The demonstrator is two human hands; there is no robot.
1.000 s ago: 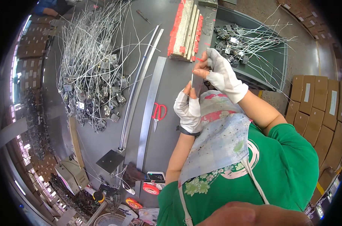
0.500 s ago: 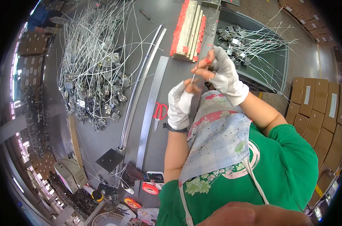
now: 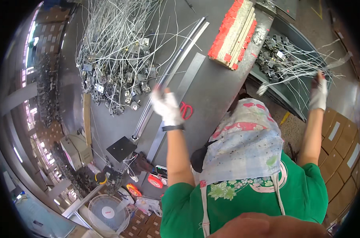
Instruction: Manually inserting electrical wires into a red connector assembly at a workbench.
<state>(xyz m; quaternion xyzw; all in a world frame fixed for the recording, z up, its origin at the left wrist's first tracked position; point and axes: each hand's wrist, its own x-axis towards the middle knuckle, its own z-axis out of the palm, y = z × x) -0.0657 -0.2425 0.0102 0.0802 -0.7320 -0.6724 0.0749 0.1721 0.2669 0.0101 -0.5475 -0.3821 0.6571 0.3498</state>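
Note:
My right hand (image 3: 318,95), in a white fingerless glove, is over the green-grey bin (image 3: 287,91) at the right. Its fingers are closed on a white wire (image 3: 293,80) that stretches left to a small pale end piece (image 3: 262,89) near the bin's rim. Below it in the bin lie several dark metal parts (image 3: 273,59) with white wires. My left hand (image 3: 166,108), gloved too and blurred by motion, hovers over long metal strips (image 3: 174,65) on the grey bench. Its fingers look apart, with nothing visible in them. Red-handled scissors (image 3: 186,110) lie just right of it.
A large heap of wired metal parts (image 3: 116,75) covers the bench's far left. Red-edged wooden strips (image 3: 233,35) lie at the far right of the bench. A black plate (image 3: 121,148), tape rolls (image 3: 155,180) and a fan (image 3: 107,212) are at lower left. Cartons (image 3: 340,144) stand at right.
My hands have separated from the thin piece they held together. The right swung out over the bin; the left moved left over the strips. The whole view has shifted.

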